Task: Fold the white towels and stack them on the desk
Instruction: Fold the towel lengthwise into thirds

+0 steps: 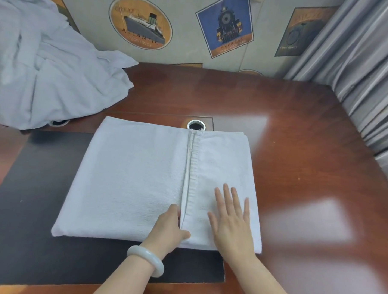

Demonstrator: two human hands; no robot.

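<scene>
Towel [131, 177] lay part-folded under spread right fingers [227, 197], left fingers [174, 210] pinching its hem; crumpled pile [47, 69] awaited folding, nothing stacked

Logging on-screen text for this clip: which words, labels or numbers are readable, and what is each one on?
"GREAT", "ATLANTIC", "CROSSINGS": on the oval ship emblem on the wallpaper.
"EXPRESS": on the blue locomotive emblem; the small line beneath it is too blurred to read.
Camera emblem: the top word is blurred; the lower line may read "Finest Quality".
Folded towel and desk: no text seen.
</scene>
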